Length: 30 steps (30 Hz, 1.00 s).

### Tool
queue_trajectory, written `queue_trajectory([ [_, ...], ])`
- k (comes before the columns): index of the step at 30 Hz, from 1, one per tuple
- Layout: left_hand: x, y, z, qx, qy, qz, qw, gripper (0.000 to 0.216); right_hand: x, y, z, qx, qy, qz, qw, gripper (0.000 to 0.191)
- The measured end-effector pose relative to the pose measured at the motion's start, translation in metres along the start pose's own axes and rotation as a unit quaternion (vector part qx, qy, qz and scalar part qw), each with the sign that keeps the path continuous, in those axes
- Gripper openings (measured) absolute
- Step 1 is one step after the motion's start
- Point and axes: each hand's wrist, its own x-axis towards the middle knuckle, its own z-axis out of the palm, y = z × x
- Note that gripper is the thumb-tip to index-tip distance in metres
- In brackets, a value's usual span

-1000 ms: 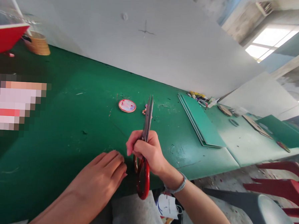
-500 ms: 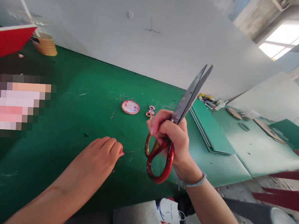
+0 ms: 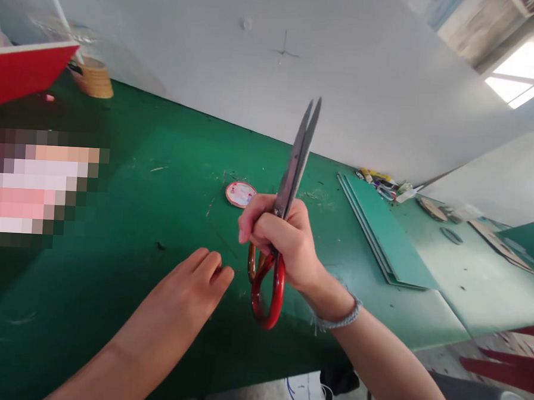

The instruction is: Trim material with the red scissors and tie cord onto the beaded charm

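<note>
Two bare hands work over a green table [image 3: 113, 228], and the right hand [image 3: 287, 234] has its fist closed around the scissors [image 3: 287, 188] near the pivot. Their blades point up and away, tips slightly parted and seen against the grey panel [image 3: 189, 47] behind the table, while the handle loops, the nearer one red, hang below the fist. A braided bracelet [image 3: 339, 314] circles that wrist. Left of the scissors, the left hand [image 3: 200, 286] is low over the tabletop, back of the hand up and fingers curled under; its fingertips are hidden, so whether they pinch anything I cannot tell. Beyond the hands lies a small pink-and-white disc [image 3: 239, 194] with a red rim, flat on the table, its right edge meeting the right hand's outline in this view. To the right, green boards [image 3: 386, 230] lie stacked, slightly offset, with a jumble of small items [image 3: 379, 181] at their far end. At the far left, a tan pot [image 3: 97, 79] stands beside a red box [image 3: 27, 71].
</note>
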Motion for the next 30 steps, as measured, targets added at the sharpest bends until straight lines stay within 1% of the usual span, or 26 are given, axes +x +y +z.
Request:
queue_trajectory([
  [2, -0.001, 0.0, 0.001, -0.009, -0.005, -0.013, 1.0, 0.029, 0.001, 0.001, -0.001, 0.003, -0.005, 0.006, 1.0, 0.02],
  [5, -0.001, 0.001, 0.001, -0.002, -0.008, -0.013, 1.0, 0.033, 0.003, 0.003, -0.001, 0.028, -0.014, 0.001, 1.0, 0.019],
  [8, 0.0, 0.003, -0.001, 0.047, -0.008, 0.001, 0.999, 0.037, 0.004, 0.013, 0.002, 0.034, -0.034, -0.008, 0.999, 0.019],
  [11, 0.003, 0.004, -0.005, 0.114, -0.007, 0.023, 0.993, 0.041, 0.005, 0.03, 0.006, 0.035, -0.06, 0.006, 0.998, 0.018],
  [13, 0.005, 0.005, -0.008, 0.142, -0.009, 0.038, 0.989, 0.042, 0.006, 0.038, 0.007, 0.043, -0.06, 0.018, 0.997, 0.018],
  [16, 0.005, 0.005, -0.009, 0.16, -0.013, 0.053, 0.986, 0.045, 0.007, 0.043, 0.008, 0.047, -0.058, 0.018, 0.997, 0.018],
  [21, 0.004, 0.007, -0.008, 0.2, -0.016, 0.064, 0.978, 0.046, 0.009, 0.044, 0.006, 0.062, -0.057, 0.017, 0.996, 0.018],
  [24, 0.005, 0.008, -0.007, 0.225, -0.015, 0.051, 0.973, 0.043, 0.009, 0.041, 0.0, 0.102, -0.034, 0.019, 0.994, 0.017],
  [27, 0.004, 0.007, -0.003, 0.23, 0.003, 0.046, 0.972, 0.037, 0.008, 0.029, -0.01, 0.114, 0.006, -0.009, 0.993, 0.018],
  [30, -0.001, 0.006, 0.003, 0.194, 0.02, 0.024, 0.98, 0.034, 0.001, 0.011, -0.018, 0.092, 0.015, -0.044, 0.995, 0.021],
])
